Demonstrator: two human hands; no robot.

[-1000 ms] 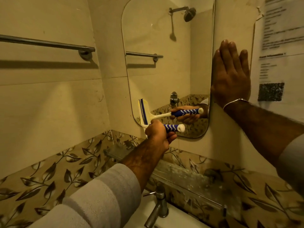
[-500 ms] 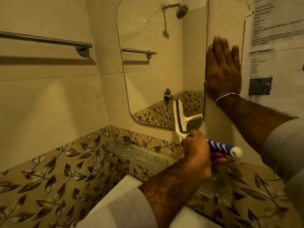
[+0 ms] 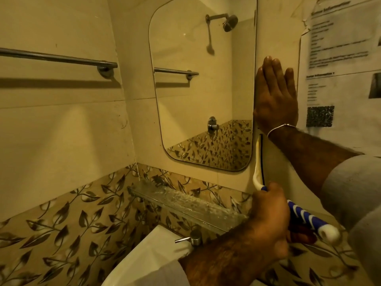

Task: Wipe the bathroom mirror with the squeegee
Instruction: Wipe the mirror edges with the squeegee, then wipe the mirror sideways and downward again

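The rounded frameless mirror (image 3: pixel 195 96) hangs on the cream tiled wall and reflects a shower head and a towel rail. My left hand (image 3: pixel 268 215) grips the blue-and-white striped handle of the squeegee (image 3: pixel 309 218). Its white blade stands upright against the wall tile, just right of the mirror's lower right corner and off the glass. My right hand (image 3: pixel 276 98) presses flat, fingers straight, on the wall beside the mirror's right edge.
A glass shelf (image 3: pixel 185 201) runs under the mirror, above a white basin (image 3: pixel 148 254) with a chrome tap (image 3: pixel 194 238). A metal towel rail (image 3: pixel 57 58) crosses the left wall. Printed paper notices (image 3: pixel 340 65) hang on the wall at the right.
My left hand has drawn the squeegee rightward across the mirror's lower part and off its right edge onto the wall. My right hand stays pressed in place.
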